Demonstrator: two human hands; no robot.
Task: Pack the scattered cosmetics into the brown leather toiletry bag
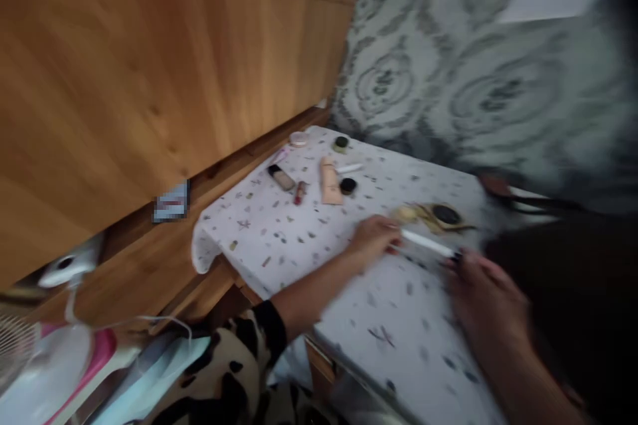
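A slim white stick (427, 242) with a dark end, possibly a cosmetic pencil or brush, spans the gap between my two hands over the table. My left hand (376, 239) is closed at its left end, the fingers pinched together. The dark end is in the grip of my right hand (491, 295), which is blurred by motion. Just behind the stick lies a yellowish item with a round black disc (446, 214). Further back on the patterned white cloth (294, 246) are a peach tube (329, 182), a foundation bottle with a black cap (282, 177) and a small red lipstick (300, 193).
Two black-lidded jars, one near (347, 186) and one far (341, 143), stand by another white stick (350, 167). A round compact (299, 139) sits at the far corner. Wooden furniture (174, 66) borders the left; a fan (44, 365) stands lower left. Patterned wallpaper (399, 80) rises behind.
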